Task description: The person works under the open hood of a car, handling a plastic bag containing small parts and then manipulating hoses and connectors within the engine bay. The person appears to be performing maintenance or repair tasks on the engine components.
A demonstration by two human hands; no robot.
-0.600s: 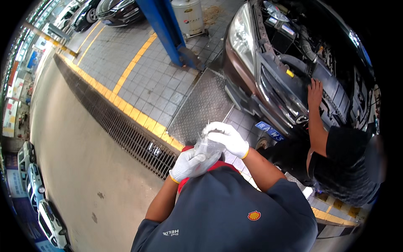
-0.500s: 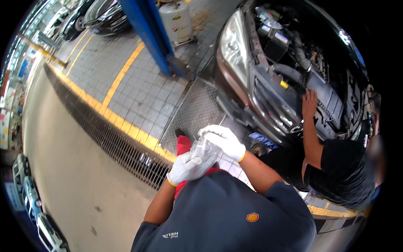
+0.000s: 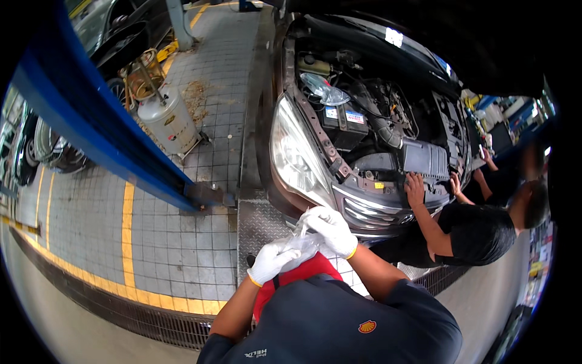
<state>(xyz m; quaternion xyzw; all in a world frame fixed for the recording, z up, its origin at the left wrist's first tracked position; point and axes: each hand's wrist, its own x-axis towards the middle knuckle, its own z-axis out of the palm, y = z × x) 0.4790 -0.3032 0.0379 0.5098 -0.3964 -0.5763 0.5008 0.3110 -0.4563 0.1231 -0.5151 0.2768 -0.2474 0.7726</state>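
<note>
I hold a crinkled clear plastic bag (image 3: 298,246) in front of my body, low over a red cloth or garment. My left hand (image 3: 272,262), in a white glove with a yellow cuff, grips its lower left part. My right hand (image 3: 327,228), gloved the same way, pinches its upper part. Just beyond my hands is the front of a brown car with a headlight (image 3: 294,155); its bonnet is raised over the engine bay, where a black battery (image 3: 339,138) and an air filter housing (image 3: 424,159) show.
A blue lift post (image 3: 103,121) and wheeled metal tank (image 3: 170,121) stand left. A steel plate (image 3: 260,221) lies by the car. A co-worker (image 3: 473,233) leans over the engine bay at right, hand on its front edge; another person (image 3: 509,173) is behind them.
My view has swung up toward the car, bringing the engine bay to the middle and a second person into sight. My hands still hold the bag, now nearer the bumper in view.
</note>
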